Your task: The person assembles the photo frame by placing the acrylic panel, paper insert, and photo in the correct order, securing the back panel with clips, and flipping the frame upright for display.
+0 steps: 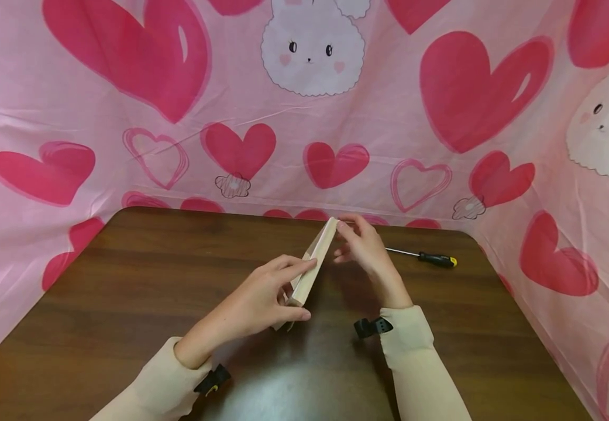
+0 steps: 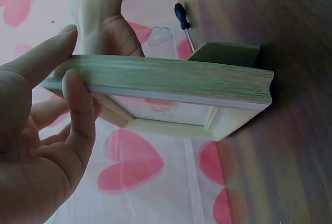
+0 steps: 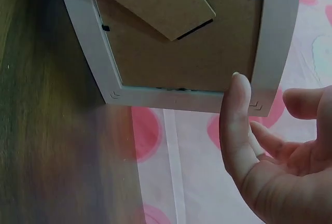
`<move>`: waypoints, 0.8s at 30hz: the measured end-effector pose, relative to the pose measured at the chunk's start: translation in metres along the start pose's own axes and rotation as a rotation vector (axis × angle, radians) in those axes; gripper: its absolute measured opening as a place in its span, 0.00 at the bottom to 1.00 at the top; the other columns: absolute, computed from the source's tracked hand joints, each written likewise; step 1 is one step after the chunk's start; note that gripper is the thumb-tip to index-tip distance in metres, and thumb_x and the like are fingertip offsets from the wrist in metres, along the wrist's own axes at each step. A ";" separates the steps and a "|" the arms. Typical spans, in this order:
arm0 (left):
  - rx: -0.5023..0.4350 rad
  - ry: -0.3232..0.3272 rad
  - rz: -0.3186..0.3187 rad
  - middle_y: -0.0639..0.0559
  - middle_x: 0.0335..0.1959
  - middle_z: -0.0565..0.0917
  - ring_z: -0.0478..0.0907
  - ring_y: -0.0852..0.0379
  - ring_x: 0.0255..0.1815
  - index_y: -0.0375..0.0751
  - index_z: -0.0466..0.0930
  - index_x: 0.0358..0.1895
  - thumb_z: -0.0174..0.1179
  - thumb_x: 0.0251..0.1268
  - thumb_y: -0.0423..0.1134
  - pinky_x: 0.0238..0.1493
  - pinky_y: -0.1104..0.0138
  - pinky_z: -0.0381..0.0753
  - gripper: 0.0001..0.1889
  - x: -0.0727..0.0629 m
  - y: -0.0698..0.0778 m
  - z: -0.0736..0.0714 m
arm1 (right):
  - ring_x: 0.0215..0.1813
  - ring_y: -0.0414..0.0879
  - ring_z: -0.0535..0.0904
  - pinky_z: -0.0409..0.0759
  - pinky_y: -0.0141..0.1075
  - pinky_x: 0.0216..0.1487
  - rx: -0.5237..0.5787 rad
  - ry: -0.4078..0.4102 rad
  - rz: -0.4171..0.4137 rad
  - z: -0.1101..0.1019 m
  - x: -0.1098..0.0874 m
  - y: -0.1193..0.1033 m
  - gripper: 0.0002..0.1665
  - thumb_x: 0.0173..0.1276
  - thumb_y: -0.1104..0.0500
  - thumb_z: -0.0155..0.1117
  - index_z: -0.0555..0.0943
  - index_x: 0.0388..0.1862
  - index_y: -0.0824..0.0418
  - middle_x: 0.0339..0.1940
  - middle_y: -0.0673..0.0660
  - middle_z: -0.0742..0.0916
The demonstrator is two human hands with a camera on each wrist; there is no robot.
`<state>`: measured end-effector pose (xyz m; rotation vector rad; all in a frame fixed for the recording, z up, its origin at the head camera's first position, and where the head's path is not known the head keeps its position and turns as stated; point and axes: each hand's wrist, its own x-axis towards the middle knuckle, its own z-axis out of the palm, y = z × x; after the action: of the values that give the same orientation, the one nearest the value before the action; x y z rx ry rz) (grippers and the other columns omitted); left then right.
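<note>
A pale wooden picture frame [image 1: 312, 266] stands on edge on the table between my hands. My left hand [image 1: 267, 292] holds its near top corner, index finger along the upper edge and thumb low by the near end. At the far top corner, my right hand [image 1: 364, 245] grips with thumb and index finger. The right wrist view shows that thumb over the brown backing board [image 3: 171, 66], with a flap stand [image 3: 155, 6] angled out from it and small dark tabs at the rim. Clear glazing [image 2: 166, 110] faces the left wrist camera.
A screwdriver [image 1: 438, 260] with a black and yellow handle lies right of my right hand on the dark wooden table [image 1: 141, 280]. Pink heart-patterned cloth [image 1: 293, 117] hangs behind and along both sides.
</note>
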<state>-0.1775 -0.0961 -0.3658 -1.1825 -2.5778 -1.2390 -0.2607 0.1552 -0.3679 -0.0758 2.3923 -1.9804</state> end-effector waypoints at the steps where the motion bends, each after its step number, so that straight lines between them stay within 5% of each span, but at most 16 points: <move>1: -0.008 -0.007 0.004 0.50 0.65 0.79 0.77 0.64 0.36 0.44 0.72 0.78 0.82 0.57 0.39 0.36 0.72 0.83 0.44 0.000 0.001 0.001 | 0.26 0.46 0.84 0.91 0.51 0.36 -0.017 0.001 0.003 -0.001 0.000 0.000 0.26 0.85 0.51 0.57 0.72 0.75 0.62 0.47 0.68 0.81; 10: -0.121 -0.084 0.002 0.48 0.70 0.78 0.81 0.64 0.41 0.44 0.72 0.79 0.78 0.62 0.35 0.40 0.71 0.87 0.41 0.001 0.000 0.006 | 0.24 0.49 0.83 0.90 0.50 0.31 -0.093 -0.023 0.010 -0.006 -0.002 0.000 0.27 0.82 0.51 0.61 0.73 0.72 0.62 0.38 0.62 0.81; 17: -0.130 -0.104 0.064 0.48 0.70 0.79 0.82 0.60 0.45 0.45 0.73 0.77 0.77 0.63 0.32 0.42 0.71 0.87 0.38 0.001 -0.002 0.012 | 0.23 0.48 0.85 0.90 0.55 0.33 -0.196 -0.002 0.016 -0.008 -0.001 -0.001 0.25 0.78 0.55 0.60 0.74 0.67 0.69 0.38 0.62 0.84; 24: -0.062 -0.145 -0.033 0.43 0.59 0.81 0.82 0.51 0.45 0.45 0.69 0.80 0.81 0.59 0.36 0.42 0.66 0.85 0.45 -0.001 -0.014 0.011 | 0.24 0.48 0.82 0.89 0.45 0.28 -0.209 -0.051 0.071 -0.017 -0.002 0.002 0.23 0.79 0.57 0.56 0.73 0.66 0.68 0.37 0.62 0.81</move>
<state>-0.1831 -0.0947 -0.3833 -1.2919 -2.6895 -1.2942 -0.2597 0.1724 -0.3664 -0.0452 2.5224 -1.6733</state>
